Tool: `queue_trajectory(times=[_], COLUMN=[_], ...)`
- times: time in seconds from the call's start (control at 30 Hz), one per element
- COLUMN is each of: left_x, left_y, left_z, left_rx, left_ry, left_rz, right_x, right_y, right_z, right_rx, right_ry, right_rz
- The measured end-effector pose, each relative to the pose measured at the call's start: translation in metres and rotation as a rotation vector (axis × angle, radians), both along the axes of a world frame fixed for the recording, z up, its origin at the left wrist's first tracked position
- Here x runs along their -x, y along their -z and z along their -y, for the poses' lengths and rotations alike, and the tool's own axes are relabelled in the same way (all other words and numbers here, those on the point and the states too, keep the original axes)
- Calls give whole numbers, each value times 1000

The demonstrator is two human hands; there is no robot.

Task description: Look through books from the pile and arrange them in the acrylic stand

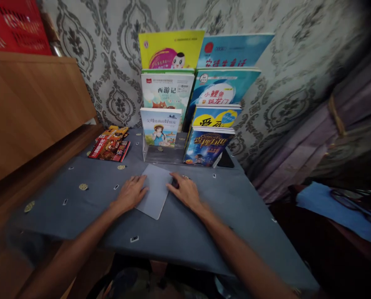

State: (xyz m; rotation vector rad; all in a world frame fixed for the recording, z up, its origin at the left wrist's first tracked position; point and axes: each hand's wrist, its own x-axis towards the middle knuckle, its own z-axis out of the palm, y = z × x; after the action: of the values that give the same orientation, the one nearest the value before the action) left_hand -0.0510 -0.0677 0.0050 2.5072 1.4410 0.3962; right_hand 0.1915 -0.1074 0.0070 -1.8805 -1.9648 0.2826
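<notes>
A thin, flat, grey-blue rectangular panel [154,193] with rounded corners lies at a slant on the cloth-covered table. I cannot tell if it is a book or a plate. My left hand [131,193] rests at its left edge, fingers spread and fingertips touching it. At the right edge is my right hand [185,190], palm down, with thumb and forefinger apart near the rim. A dark patch shows between them, too unclear to name. Just behind stands a clear book stand [163,155] in two columns, holding a white-blue book [160,128] and a dark blue book [208,145] in front.
Taller books, including a yellow book [171,47] and a teal book [225,85], rise behind. Red and yellow booklets [111,145] lie at the left. A wooden cabinet [32,104] borders the table's left; a curtain [291,153] hangs right. A black flat object [225,160] lies beside the stand.
</notes>
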Motion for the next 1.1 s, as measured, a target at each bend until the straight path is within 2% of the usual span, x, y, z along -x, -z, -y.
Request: queue_trajectory(times=[0.07, 0.13, 0.27, 0.33, 0.4, 0.5, 0.57, 0.67, 0.8, 0.9, 0.93, 1.0, 1.1], left_x=[-1, 0, 5, 5, 4, -2, -7, -14, -19, -20, -20, -21, -23], left_y=[-1, -4, -12, -13, -11, -5, 0, 4, 3, -4, -7, -14, -23], left_z=[-10, -22, -45, -50, -49, -41, -36, -33, -36, -35, -34, -30, -24], left_rx=[58, 179, 569, 706, 799, 883, 861, 705, 335, 243, 250, 247, 139], left_ry=[-5, -71, -299, -348, -281, -81, -6, 53, 109, 146, 153, 144, 97], left_rz=[121, 306, 710, 804, 800, 741, 747, 808, 818, 837, 862, 919, 951], right_x=[4, 5, 5, 5, 5, 7, 8, 6, -2, -5, -4, 0, 8], right_y=[-4, -7, -8, -8, -9, -9, -4, 9, 27, 29, 28, 24, 17], right_z=[4, 5, 6, 5, 6, 7, 6, 1, -13, -20, -20, -18, -11], right_rx=[15, 23, 46, 47, 44, 49, 42, -34, -110, -76, -53, 27, 160], right_ry=[-32, -65, -76, -82, -92, -96, -60, 16, 74, 146, 138, 34, -193], right_rz=[55, 78, 87, 80, 68, 47, 2, -166, -558, -913, -1010, -1126, -1141])
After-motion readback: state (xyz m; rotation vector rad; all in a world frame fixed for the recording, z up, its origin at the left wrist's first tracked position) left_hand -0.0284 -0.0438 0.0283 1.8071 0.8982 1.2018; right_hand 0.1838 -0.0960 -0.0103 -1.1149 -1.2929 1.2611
